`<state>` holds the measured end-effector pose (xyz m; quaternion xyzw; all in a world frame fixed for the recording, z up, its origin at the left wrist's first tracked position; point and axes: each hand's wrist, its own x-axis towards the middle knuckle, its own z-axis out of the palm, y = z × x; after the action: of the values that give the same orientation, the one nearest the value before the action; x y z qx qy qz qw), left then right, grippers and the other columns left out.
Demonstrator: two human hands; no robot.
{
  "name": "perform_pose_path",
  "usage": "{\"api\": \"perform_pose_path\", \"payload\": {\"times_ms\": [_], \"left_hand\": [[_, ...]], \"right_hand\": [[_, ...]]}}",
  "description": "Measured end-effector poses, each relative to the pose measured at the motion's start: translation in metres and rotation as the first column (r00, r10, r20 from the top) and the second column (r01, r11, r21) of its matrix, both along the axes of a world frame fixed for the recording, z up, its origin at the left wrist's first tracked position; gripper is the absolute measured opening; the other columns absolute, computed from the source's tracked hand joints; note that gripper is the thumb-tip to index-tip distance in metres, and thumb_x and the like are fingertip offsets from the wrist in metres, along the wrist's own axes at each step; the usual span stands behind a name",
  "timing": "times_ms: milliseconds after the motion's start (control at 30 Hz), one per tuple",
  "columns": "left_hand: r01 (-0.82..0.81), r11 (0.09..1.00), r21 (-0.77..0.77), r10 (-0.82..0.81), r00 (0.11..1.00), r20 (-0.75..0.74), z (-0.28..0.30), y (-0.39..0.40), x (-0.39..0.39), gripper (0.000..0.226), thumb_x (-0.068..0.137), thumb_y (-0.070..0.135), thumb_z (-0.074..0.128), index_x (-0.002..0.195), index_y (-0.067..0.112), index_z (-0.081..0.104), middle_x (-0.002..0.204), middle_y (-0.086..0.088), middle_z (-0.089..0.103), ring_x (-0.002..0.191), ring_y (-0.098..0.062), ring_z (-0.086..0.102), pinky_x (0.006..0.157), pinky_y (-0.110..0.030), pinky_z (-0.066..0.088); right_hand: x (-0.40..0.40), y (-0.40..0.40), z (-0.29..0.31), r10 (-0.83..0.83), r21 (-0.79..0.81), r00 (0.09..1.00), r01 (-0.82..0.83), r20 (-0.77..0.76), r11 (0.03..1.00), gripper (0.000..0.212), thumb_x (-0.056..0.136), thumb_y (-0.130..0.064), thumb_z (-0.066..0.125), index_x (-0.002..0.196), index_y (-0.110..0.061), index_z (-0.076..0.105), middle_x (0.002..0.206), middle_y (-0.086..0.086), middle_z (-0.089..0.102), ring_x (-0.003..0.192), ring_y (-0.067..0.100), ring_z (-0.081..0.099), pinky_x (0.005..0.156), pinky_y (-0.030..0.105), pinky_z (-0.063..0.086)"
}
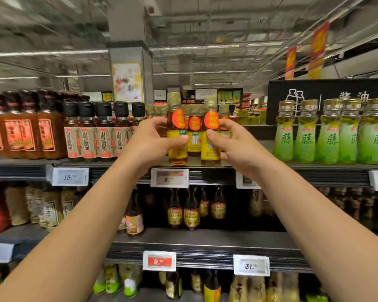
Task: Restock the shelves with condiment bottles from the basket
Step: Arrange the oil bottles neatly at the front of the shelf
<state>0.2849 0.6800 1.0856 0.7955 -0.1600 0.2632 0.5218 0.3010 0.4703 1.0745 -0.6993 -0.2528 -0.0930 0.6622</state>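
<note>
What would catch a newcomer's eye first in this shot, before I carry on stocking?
First, the two hands meeting at centre frame: the left hand holds one yellow-label bottle and the right hand another yellow-label bottle, both at the front of the top shelf. To the right stands a row of bright green bottles; to the left, dark black-capped bottles.

Bright overhead strip light, blurred edges
</note>
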Motion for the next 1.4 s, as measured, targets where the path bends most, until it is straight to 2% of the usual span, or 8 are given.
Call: {"api": "perform_pose_path", "payload": {"times_ms": [200, 367, 500, 667, 767, 933, 1100, 1400], "left_hand": [[-0.291, 0.932, 0.216, 0.272, 0.955, 0.116, -0.011, 0.003, 0.028, 0.072, 0.07, 0.056, 0.086, 0.13, 0.024, 0.063, 0.112, 0.009, 0.071, 0.096, -0.009, 0.065, 0.081, -0.028, 0.051], [-0.353, 0.904, 0.239, 0.306, 0.928, 0.214, -0.017, 0.003, 0.04, 0.057, 0.069, 0.055, 0.086, 0.114, 0.025, 0.067, 0.095, 0.013, 0.07, 0.082, -0.001, 0.063, 0.067, -0.019, 0.048], [-0.376, 0.898, 0.23, 0.32, 0.914, 0.249, -0.021, 0.002, 0.046, 0.056, 0.069, 0.052, 0.088, 0.111, 0.025, 0.061, 0.094, 0.014, 0.066, 0.086, -0.008, 0.065, 0.071, -0.024, 0.051], [-0.399, 0.873, 0.281, 0.341, 0.911, 0.233, -0.027, 0.002, 0.043, 0.06, 0.071, 0.058, 0.084, 0.113, 0.024, 0.059, 0.087, 0.017, 0.057, 0.083, -0.006, 0.061, 0.062, -0.015, 0.042], [-0.443, 0.848, 0.29, 0.38, 0.891, 0.25, -0.036, 0.007, 0.029, 0.071, 0.076, 0.061, 0.078, 0.128, 0.018, 0.056, 0.108, 0.005, 0.066, 0.1, -0.016, 0.064, 0.081, -0.031, 0.055], [-0.436, 0.86, 0.265, 0.329, 0.871, 0.364, -0.066, 0.01, -0.004, 0.041, 0.087, 0.043, 0.072, 0.122, 0.025, 0.061, 0.114, 0.011, 0.063, 0.104, -0.003, 0.052, 0.088, -0.023, 0.039], [-0.414, 0.884, 0.217, 0.306, 0.864, 0.4, -0.092, 0.0, -0.025, 0.026, 0.088, 0.024, 0.073, 0.112, 0.018, 0.067, 0.108, 0.009, 0.064, 0.102, -0.003, 0.055, 0.087, 0.001, 0.031], [-0.328, 0.915, 0.233, 0.189, 0.861, 0.471, -0.166, -0.069, -0.089, 0.009, 0.089, 0.011, 0.067, 0.098, 0.012, 0.066, 0.103, 0.006, 0.062, 0.103, -0.012, 0.055, 0.094, -0.009, 0.033]], "right_hand": [[0.03, 0.01, 0.003, -0.097, -0.185, 0.995, 0.099, 0.021, 0.978, 0.039, 0.105, -0.018, 0.054, 0.144, -0.018, 0.05, 0.128, 0.007, 0.068, 0.118, 0.027, 0.065, 0.103, 0.05, 0.052], [0.046, 0.015, -0.001, -0.081, -0.192, 0.995, 0.09, 0.052, 0.977, 0.033, 0.106, -0.017, 0.05, 0.13, -0.037, 0.041, 0.091, -0.02, 0.075, 0.091, 0.007, 0.072, 0.093, 0.039, 0.059], [0.054, 0.024, -0.006, -0.133, -0.269, 0.985, 0.159, 0.112, 0.95, 0.043, 0.108, -0.02, 0.045, 0.147, -0.035, 0.034, 0.092, -0.02, 0.074, 0.095, 0.01, 0.072, 0.073, 0.022, 0.058], [0.044, 0.025, -0.004, -0.232, -0.364, 0.953, 0.29, 0.196, 0.885, 0.055, 0.108, -0.027, 0.044, 0.158, -0.034, 0.022, 0.106, -0.018, 0.059, 0.103, 0.007, 0.063, 0.087, 0.03, 0.056], [0.03, 0.015, -0.006, -0.276, -0.453, 0.922, 0.376, 0.272, 0.809, 0.053, 0.106, -0.032, 0.05, 0.154, -0.035, 0.029, 0.107, -0.004, 0.066, 0.097, 0.016, 0.066, 0.091, 0.041, 0.058], [0.001, -0.015, -0.018, -0.273, -0.576, 0.842, 0.522, 0.465, 0.629, 0.054, 0.096, -0.04, 0.064, 0.144, -0.04, 0.04, 0.132, -0.007, 0.052, 0.1, 0.011, 0.062, 0.074, 0.022, 0.045], [-0.026, -0.047, -0.039, -0.275, -0.614, 0.791, 0.602, 0.547, 0.51, 0.047, 0.095, -0.039, 0.065, 0.139, -0.03, 0.054, 0.132, -0.006, 0.058, 0.121, 0.015, 0.057, 0.094, 0.027, 0.045], [-0.109, -0.142, -0.121, -0.303, -0.528, 0.724, 0.67, 0.62, 0.522, 0.039, 0.092, -0.033, 0.064, 0.131, -0.026, 0.06, 0.131, -0.009, 0.055, 0.117, 0.002, 0.049, 0.099, 0.013, 0.034]]}}
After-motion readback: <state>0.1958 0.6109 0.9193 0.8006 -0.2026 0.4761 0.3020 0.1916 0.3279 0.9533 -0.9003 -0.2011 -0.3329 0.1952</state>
